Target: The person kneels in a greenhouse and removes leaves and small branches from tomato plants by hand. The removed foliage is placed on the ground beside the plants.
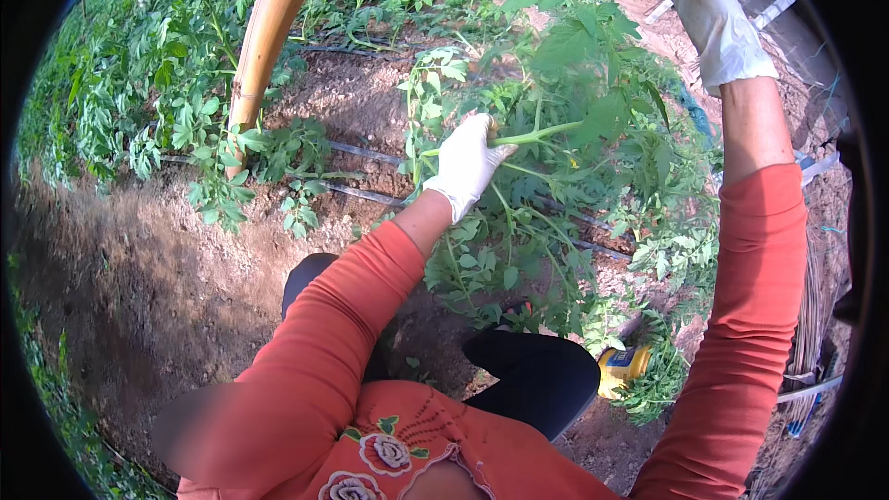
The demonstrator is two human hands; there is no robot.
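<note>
My left hand (467,161), in a white glove, is closed around the thick green stem of a tomato plant (538,135). The plant's leafy top leans to the right of that hand, and a small yellow flower (574,162) shows among its leaves. More leafy shoots hang below the grip, down towards my knees. Up at the right edge, my right hand (708,14), also gloved in white, is raised with its fingers extended. Nothing shows in it, though the fingertips run to the picture's top rim.
A smooth wooden pole (267,48) rises from the soil to the left. Drip tapes (364,193) cross the bed between tomato plants (173,104). A yellow plastic jar (623,371) with a blue label lies by my knee. Wire netting (778,3) borders the right side.
</note>
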